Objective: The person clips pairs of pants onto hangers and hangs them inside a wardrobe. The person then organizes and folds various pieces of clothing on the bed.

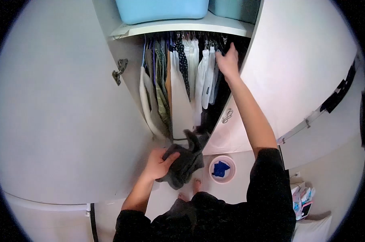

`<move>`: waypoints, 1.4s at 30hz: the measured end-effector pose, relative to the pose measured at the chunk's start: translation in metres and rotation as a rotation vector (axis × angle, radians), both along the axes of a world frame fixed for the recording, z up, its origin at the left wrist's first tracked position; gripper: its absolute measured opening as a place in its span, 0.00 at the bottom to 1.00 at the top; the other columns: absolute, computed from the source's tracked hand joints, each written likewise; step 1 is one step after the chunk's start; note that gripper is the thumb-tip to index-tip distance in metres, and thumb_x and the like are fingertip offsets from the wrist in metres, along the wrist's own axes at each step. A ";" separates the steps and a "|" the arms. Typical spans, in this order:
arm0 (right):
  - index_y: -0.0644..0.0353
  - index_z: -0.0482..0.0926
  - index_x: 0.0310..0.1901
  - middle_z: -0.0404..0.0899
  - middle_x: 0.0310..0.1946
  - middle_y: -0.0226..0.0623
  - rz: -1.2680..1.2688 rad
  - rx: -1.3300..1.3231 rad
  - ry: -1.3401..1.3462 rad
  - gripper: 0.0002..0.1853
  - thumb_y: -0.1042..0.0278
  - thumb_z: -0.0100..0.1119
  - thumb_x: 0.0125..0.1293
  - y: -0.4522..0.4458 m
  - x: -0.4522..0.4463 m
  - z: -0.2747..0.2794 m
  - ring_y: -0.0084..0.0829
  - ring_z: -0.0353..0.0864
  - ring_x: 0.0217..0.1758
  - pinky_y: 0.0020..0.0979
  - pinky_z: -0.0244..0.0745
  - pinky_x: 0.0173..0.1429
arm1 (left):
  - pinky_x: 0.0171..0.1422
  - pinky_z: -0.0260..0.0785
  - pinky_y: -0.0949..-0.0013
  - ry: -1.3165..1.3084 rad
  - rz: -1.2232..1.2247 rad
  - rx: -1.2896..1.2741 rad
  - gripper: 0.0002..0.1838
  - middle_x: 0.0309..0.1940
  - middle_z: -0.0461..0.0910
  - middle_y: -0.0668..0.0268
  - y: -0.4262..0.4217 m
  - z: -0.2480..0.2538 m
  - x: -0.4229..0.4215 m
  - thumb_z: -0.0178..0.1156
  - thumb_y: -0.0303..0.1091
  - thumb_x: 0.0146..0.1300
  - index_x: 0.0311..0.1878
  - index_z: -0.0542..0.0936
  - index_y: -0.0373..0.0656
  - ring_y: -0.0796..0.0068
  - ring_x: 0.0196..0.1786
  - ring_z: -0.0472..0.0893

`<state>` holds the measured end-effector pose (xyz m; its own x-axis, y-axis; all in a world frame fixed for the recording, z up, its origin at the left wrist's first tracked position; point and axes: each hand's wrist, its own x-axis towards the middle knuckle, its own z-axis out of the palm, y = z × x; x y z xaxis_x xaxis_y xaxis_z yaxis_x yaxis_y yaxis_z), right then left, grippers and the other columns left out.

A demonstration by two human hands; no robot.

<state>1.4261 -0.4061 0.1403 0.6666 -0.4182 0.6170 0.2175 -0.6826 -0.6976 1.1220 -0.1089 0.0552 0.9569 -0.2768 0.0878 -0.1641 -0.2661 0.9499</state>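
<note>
One dark garment (185, 161) is unhung, grasped by the left hand (157, 164) before the wardrobe; the remaining hanging clothes (206, 78), too crowded to count, are still up inside. The right hand (228, 63) reaches their right end; whether it grips anything cannot be told. Two blue bins (162, 10) sit above; one pink basin (212, 174) holds one blue cloth (220, 169).
</note>
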 end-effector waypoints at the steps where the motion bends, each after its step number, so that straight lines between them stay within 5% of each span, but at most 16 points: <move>1: 0.70 0.60 0.74 0.69 0.68 0.62 -0.098 -0.062 -0.029 0.45 0.50 0.63 0.61 0.005 0.015 0.006 0.56 0.69 0.71 0.47 0.60 0.76 | 0.40 0.72 0.67 0.009 0.003 0.007 0.13 0.27 0.83 0.67 -0.001 0.004 0.000 0.62 0.36 0.73 0.41 0.83 0.32 0.80 0.33 0.76; 4: 0.71 0.64 0.70 0.71 0.67 0.63 -0.119 0.262 0.291 0.44 0.46 0.64 0.59 0.008 0.031 0.046 0.57 0.70 0.71 0.48 0.60 0.77 | 0.39 0.71 0.69 0.055 0.046 -0.088 0.13 0.26 0.81 0.69 -0.002 -0.011 0.004 0.62 0.36 0.73 0.40 0.83 0.32 0.81 0.33 0.75; 6: 0.70 0.76 0.60 0.79 0.60 0.60 -0.081 0.349 0.252 0.37 0.42 0.63 0.61 0.005 0.049 0.053 0.57 0.77 0.66 0.54 0.66 0.71 | 0.38 0.70 0.71 0.099 0.075 -0.167 0.14 0.26 0.80 0.71 -0.001 -0.024 0.006 0.62 0.36 0.74 0.38 0.82 0.32 0.82 0.33 0.75; 8: 0.71 0.78 0.58 0.80 0.59 0.59 -0.117 0.430 0.300 0.32 0.47 0.61 0.65 -0.008 0.099 0.036 0.58 0.79 0.63 0.58 0.71 0.65 | 0.38 0.69 0.73 0.153 0.094 -0.228 0.15 0.26 0.79 0.73 0.000 -0.033 0.006 0.61 0.37 0.74 0.37 0.82 0.33 0.83 0.32 0.74; 13: 0.70 0.80 0.57 0.78 0.61 0.59 0.314 1.069 -0.045 0.25 0.57 0.56 0.68 -0.005 0.113 0.022 0.55 0.77 0.66 0.54 0.61 0.73 | 0.36 0.68 0.73 0.116 0.099 -0.338 0.17 0.27 0.78 0.75 0.002 -0.050 0.009 0.60 0.37 0.76 0.33 0.80 0.34 0.84 0.31 0.73; 18: 0.68 0.81 0.55 0.81 0.57 0.56 0.133 0.657 -0.029 0.21 0.60 0.56 0.68 -0.044 0.198 -0.032 0.55 0.79 0.63 0.52 0.57 0.74 | 0.35 0.67 0.74 0.209 0.153 -0.417 0.17 0.27 0.78 0.75 0.002 -0.058 0.010 0.61 0.38 0.76 0.32 0.80 0.35 0.85 0.31 0.73; 22: 0.66 0.84 0.51 0.84 0.51 0.54 0.024 0.397 0.008 0.19 0.58 0.58 0.69 -0.025 0.132 -0.020 0.53 0.82 0.59 0.52 0.63 0.70 | 0.35 0.67 0.75 0.155 0.157 -0.385 0.17 0.27 0.78 0.75 0.002 -0.056 0.010 0.61 0.38 0.75 0.33 0.80 0.34 0.85 0.31 0.73; 27: 0.69 0.83 0.53 0.85 0.51 0.55 -0.141 0.035 -0.112 0.19 0.62 0.57 0.72 -0.007 0.068 -0.041 0.53 0.83 0.56 0.40 0.76 0.59 | 0.35 0.68 0.75 0.154 0.163 -0.391 0.17 0.27 0.79 0.74 0.003 -0.063 0.008 0.61 0.38 0.75 0.33 0.80 0.34 0.84 0.31 0.73; 32: 0.71 0.79 0.59 0.85 0.49 0.54 -0.104 0.060 -0.183 0.21 0.64 0.57 0.74 -0.003 0.034 -0.065 0.47 0.85 0.52 0.38 0.75 0.58 | 0.35 0.67 0.75 0.155 0.151 -0.400 0.17 0.27 0.78 0.75 0.004 -0.060 0.002 0.61 0.38 0.75 0.32 0.80 0.34 0.84 0.31 0.73; 38: 0.74 0.76 0.62 0.85 0.41 0.56 -0.009 0.420 -0.267 0.23 0.64 0.56 0.74 0.013 -0.013 -0.043 0.41 0.84 0.42 0.37 0.75 0.51 | 0.34 0.67 0.74 0.132 0.136 -0.375 0.17 0.26 0.77 0.75 0.008 -0.062 -0.004 0.60 0.38 0.76 0.33 0.80 0.34 0.84 0.30 0.72; 42: 0.75 0.73 0.65 0.85 0.47 0.57 -0.013 0.417 -0.179 0.24 0.65 0.56 0.75 0.018 -0.024 -0.055 0.37 0.84 0.42 0.34 0.76 0.49 | 0.34 0.67 0.74 0.121 0.126 -0.388 0.17 0.26 0.77 0.75 0.006 -0.061 -0.007 0.61 0.37 0.75 0.32 0.79 0.34 0.84 0.30 0.72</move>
<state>1.4017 -0.3879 0.0851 0.5582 -0.6628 0.4992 0.3532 -0.3547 -0.8657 1.1151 -0.1025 -0.0055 0.9909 -0.1257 0.0473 -0.0342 0.1039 0.9940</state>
